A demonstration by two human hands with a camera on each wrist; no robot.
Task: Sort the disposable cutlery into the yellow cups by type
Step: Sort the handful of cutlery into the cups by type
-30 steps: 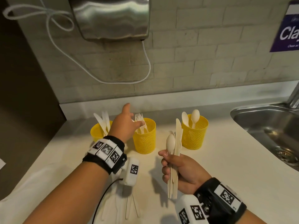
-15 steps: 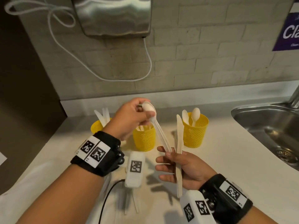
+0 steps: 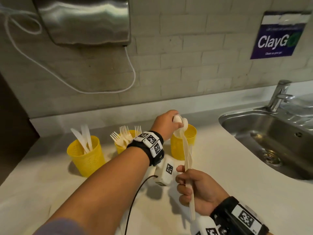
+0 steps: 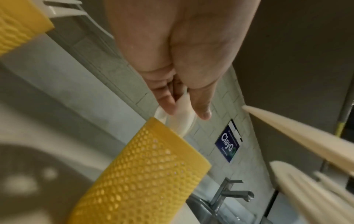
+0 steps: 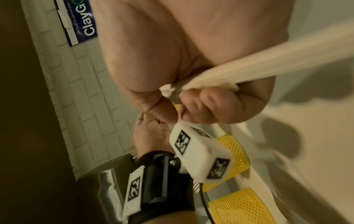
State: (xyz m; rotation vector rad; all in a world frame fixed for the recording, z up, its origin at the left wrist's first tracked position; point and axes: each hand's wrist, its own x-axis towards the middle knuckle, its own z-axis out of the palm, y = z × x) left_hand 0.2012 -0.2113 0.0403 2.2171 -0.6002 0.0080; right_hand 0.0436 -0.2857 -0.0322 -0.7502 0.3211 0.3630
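Three yellow mesh cups stand on the counter: the left cup holds knives, the middle cup holds forks, and the right cup holds spoons. My left hand pinches a white spoon by its bowl, handle down over the right cup. The left wrist view shows the fingers on the spoon at the rim of that cup. My right hand grips a bundle of cutlery upright in front of the right cup, also seen as the bundle.
A steel sink with a tap lies to the right. A metal hand dryer with a white cable hangs on the tiled wall. A blue sign is at upper right. The counter edge runs along the left.
My left hand left the fork cup, took a spoon from the bundle in my right hand and carried it right, over the spoon cup. The right hand kept its bundle.
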